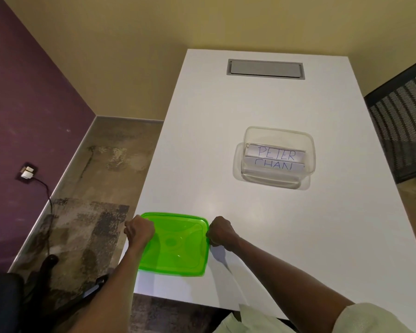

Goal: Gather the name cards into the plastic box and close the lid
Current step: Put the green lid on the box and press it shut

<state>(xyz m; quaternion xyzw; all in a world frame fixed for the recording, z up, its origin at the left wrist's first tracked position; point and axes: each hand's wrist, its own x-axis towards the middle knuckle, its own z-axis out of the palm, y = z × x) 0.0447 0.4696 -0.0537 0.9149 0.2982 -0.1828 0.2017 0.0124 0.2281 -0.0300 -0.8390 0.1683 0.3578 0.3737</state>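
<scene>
- The green lid (pixel 175 246) lies at the near left corner of the white table (pixel 262 224), translucent, with a raised cross pattern and a round mark at its middle.
- The left hand (pixel 139 230) is curled over the lid's left edge, fingers folded under and knuckles up — it grips the rim at the far left corner.
- The right hand (pixel 220 231) is closed in the same way on the lid's right edge, thumb and fingers pinching the rim just below the far right corner.
- Whether the lid is lifted off the table or flat on it cannot be told from this view.
- The clear plastic box (pixel 277 157) stands open farther up the table and to the right, well apart from the lid and from both hands.
- Inside the box sit the name cards (pixel 275 157), white, one behind the other — the rear one reads "PETER", the front one "CHAN" with its lower part hidden by the box wall.
- A grey cable hatch (pixel 265 69) is set flush into the table near its far end.
- At the right edge a black mesh chair back (pixel 404 131) stands beside the table.
- On the purple wall at the left a wall socket (pixel 27 171) holds a white plug, with a dark cable running down to the floor.
</scene>
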